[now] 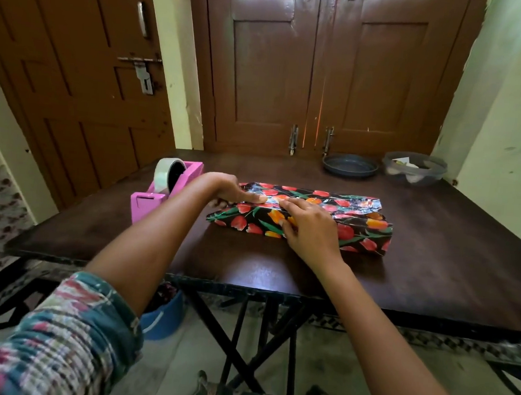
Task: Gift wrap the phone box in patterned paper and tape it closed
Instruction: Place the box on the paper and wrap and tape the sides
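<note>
A long parcel wrapped in black paper with red and orange tulips [358, 229] lies on the dark wooden table [433, 271]; the phone box inside is hidden. My left hand [235, 192] rests on the parcel's top left end, thumb stretched along the paper seam. My right hand [308, 228] lies over the parcel's middle, fingers pressing the paper on the top and front face. The paper at the right end is crumpled and unfolded. A pink tape dispenser [157, 198] with a clear tape roll [165, 173] stands just left of the parcel.
A dark round dish [349, 166] and a clear plastic tub [415, 168] with small items sit at the table's far right. Brown doors stand behind the table. A blue bucket [164, 317] is on the floor under the table's front edge.
</note>
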